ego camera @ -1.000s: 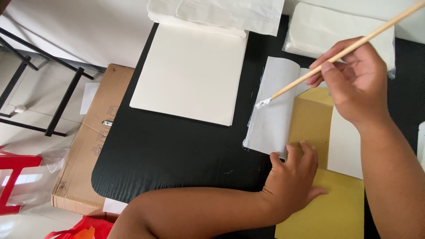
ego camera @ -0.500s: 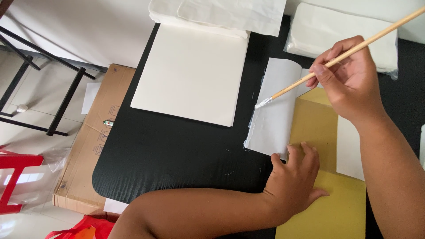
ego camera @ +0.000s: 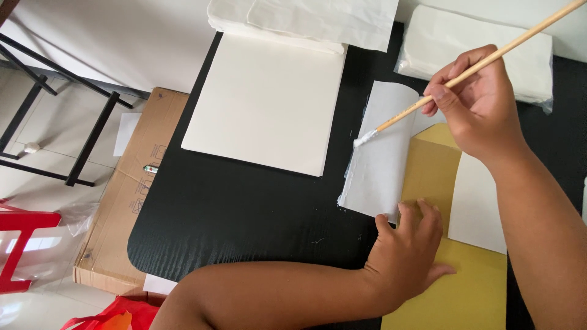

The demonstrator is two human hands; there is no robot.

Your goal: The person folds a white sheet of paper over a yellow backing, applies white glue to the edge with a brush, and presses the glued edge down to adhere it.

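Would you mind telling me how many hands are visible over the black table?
2. The left hand presses flat on the yellow envelope near the bottom. The right hand is at upper right, holding a wooden brush. No other hands show.

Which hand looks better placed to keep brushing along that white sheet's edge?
The right hand, most likely: it already holds the brush, whose tip rests at the white sheet's left edge. The left hand lies flat, pinning the sheet and yellow envelope.

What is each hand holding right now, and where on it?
The right hand pinches the wooden brush partway along its handle. The left hand grips nothing; it lies flat on the yellow sheet and the white paper.
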